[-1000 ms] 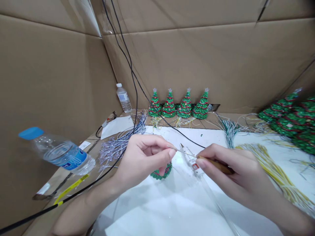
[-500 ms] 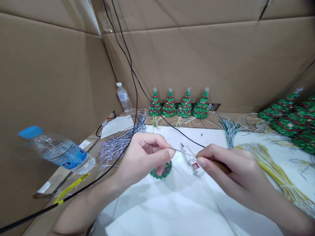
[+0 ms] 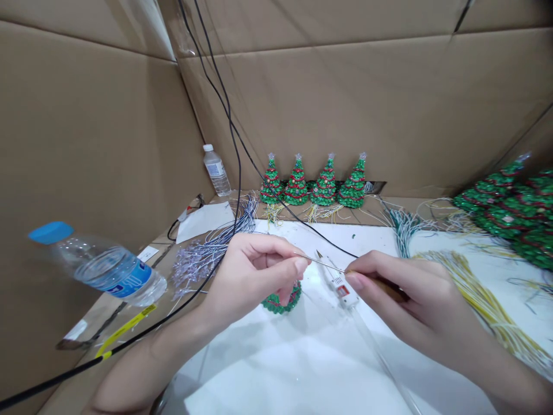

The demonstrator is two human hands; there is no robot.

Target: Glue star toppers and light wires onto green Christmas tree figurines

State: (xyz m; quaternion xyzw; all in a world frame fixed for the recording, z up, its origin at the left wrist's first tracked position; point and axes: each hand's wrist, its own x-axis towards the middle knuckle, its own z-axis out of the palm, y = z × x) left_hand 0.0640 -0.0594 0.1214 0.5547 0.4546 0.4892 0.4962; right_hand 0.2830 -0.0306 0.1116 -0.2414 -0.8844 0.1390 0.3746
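Observation:
My right hand (image 3: 401,300) is closed around the brown handle of an awl-like tool (image 3: 327,266) with a thin metal shaft. The shaft points left, and my left hand (image 3: 250,282) pinches its far end between thumb and fingertips; whether anything else is in that pinch is too small to tell. Below the left fingers, partly hidden, a small green tree ornament (image 3: 281,305) with red trim lies on the white surface (image 3: 259,369). Under the shaft, between my hands, rests a white device (image 3: 339,285) with a pointed metal tip and a red marking.
Several green tree ornaments (image 3: 325,184) stand along the back, with more trees (image 3: 510,213) at right. Wire bundles lie at left (image 3: 194,259), back right (image 3: 401,227) and right (image 3: 484,300). A water bottle (image 3: 116,274) stands at left, a smaller bottle (image 3: 216,171) behind. Black cables (image 3: 231,127) hang across.
Almost nothing differs. Both hands keep their hold on the tool in nearly the same place, and the view has shifted very slightly.

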